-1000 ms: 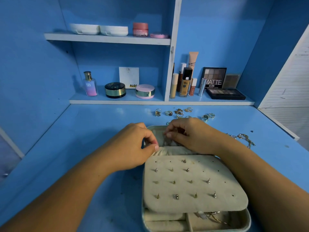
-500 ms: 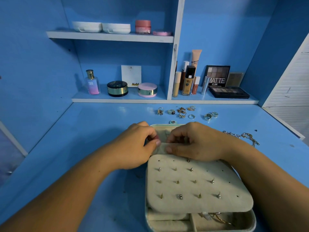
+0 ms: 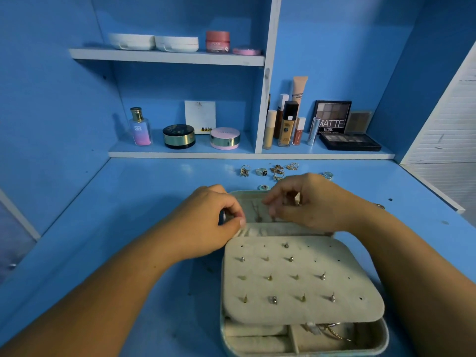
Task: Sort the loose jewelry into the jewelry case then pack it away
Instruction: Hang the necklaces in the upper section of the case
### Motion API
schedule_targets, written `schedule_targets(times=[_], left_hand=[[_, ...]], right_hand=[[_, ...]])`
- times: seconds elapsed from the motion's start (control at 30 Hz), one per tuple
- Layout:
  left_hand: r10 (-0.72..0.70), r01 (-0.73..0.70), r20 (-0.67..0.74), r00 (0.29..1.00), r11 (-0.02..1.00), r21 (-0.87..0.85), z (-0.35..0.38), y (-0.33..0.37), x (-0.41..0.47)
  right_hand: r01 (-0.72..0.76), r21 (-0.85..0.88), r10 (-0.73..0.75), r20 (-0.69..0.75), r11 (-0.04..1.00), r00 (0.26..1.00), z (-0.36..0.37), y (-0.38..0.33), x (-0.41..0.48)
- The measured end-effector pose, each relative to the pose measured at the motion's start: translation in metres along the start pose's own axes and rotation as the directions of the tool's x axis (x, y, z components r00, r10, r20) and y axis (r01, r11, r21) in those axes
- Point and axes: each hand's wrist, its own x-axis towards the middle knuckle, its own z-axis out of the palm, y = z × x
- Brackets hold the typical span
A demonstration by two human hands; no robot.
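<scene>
An open beige jewelry case (image 3: pixel 381 338) lies on the blue desk. Its earring flap (image 3: pixel 304 282), studded with several earrings, covers the lower tray, where a gold chain (image 3: pixel 332 332) shows. My left hand (image 3: pixel 206 225) pinches the left end of the pocket edge (image 3: pixel 283 230) in the raised lid. My right hand (image 3: pixel 309 202) hovers over the lid with curled fingers that pinch a thin chain (image 3: pixel 257 210) hanging there. Several loose rings (image 3: pixel 261 172) lie on the desk behind the case.
A bracelet chain (image 3: pixel 380 206) peeks out right of my right wrist. The low shelf (image 3: pixel 180 153) holds a perfume bottle (image 3: pixel 139 127), compacts, foundation bottles and eyeshadow palettes (image 3: pixel 350 141). More jars stand on the upper shelf. A white slatted panel (image 3: pixel 445 130) stands at the right.
My right hand has risen from the pocket edge to higher over the lid. My left hand keeps its pinch at the pocket's left end.
</scene>
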Motion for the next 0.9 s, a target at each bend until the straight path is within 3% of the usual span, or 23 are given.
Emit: schedule_targets(times=[0.17,0.37,0.57,0.73,0.9], left_hand=[[-0.039,0.032,-0.109,0.993,0.998,-0.062,0.003,-0.009,0.002],[-0.168,0.152,-0.083,0.982,0.973,-0.173,0.007,-0.018,0.009],[-0.128,0.111,-0.094,0.987,0.979,-0.17,0.009,-0.022,0.012],[-0.099,0.082,-0.103,0.99,0.984,-0.158,0.01,-0.026,0.011],[-0.056,0.045,-0.098,0.994,0.993,-0.11,0.009,-0.024,0.01]], right_hand=[[-0.086,-0.05,0.079,-0.127,0.995,0.989,-0.019,0.025,0.001],[-0.203,-0.19,0.198,-0.046,0.961,0.979,-0.022,0.043,0.003],[-0.226,-0.164,0.22,-0.054,0.96,0.974,-0.023,0.05,0.004],[-0.297,-0.096,0.266,-0.249,0.95,0.931,-0.047,0.067,-0.008],[-0.4,-0.104,0.351,-0.317,0.911,0.881,-0.056,0.087,-0.015]])
